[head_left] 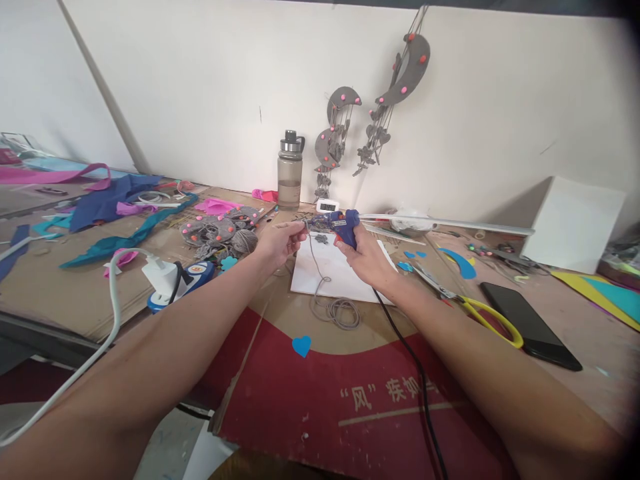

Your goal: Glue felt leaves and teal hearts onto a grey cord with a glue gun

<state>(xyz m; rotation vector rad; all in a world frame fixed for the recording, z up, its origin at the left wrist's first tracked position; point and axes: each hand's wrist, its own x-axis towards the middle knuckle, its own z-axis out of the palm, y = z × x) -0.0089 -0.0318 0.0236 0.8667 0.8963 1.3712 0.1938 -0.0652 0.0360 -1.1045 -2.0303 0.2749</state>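
Note:
My right hand point(364, 257) grips a blue glue gun point(346, 227), its nozzle pointing left; a black cord point(410, 373) trails from it toward me. My left hand point(281, 243) pinches a grey string point(314, 263) with small grey felt pieces at the gun's tip. The string hangs down and coils point(339, 311) on the cardboard. Both hands hover over a white sheet point(330, 277).
Grey felt moon pieces point(220, 230) lie left of the hands, a water bottle point(290, 172) behind. Yellow-handled scissors point(475, 313) and a black phone point(530, 325) lie right. A power strip with white charger point(173, 280) sits left. Felt mobiles point(385, 100) hang on the wall.

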